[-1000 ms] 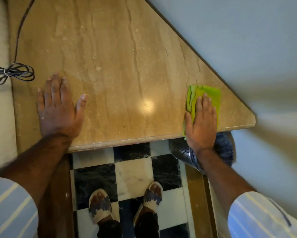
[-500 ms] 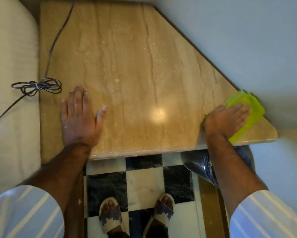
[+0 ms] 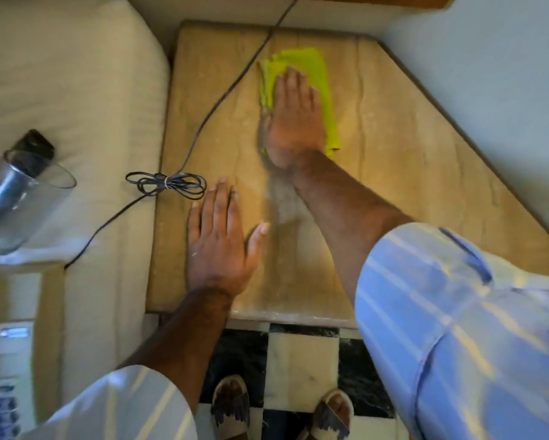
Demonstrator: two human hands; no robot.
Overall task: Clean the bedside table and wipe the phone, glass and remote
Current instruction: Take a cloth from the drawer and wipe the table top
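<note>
Right hand [image 3: 293, 128] pushed green cloth [image 3: 314, 68] from near corner rearward.

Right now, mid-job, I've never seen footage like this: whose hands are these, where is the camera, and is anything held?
No machine here: a person works bare-handed, and one head-worn camera looks down at the hands. The right hand presses a green cloth flat onto the far part of the stone bedside table. The left hand rests flat on the table, holding nothing. A coiled cable lies at the table's left edge. A glass is on the bed to the left.
</note>
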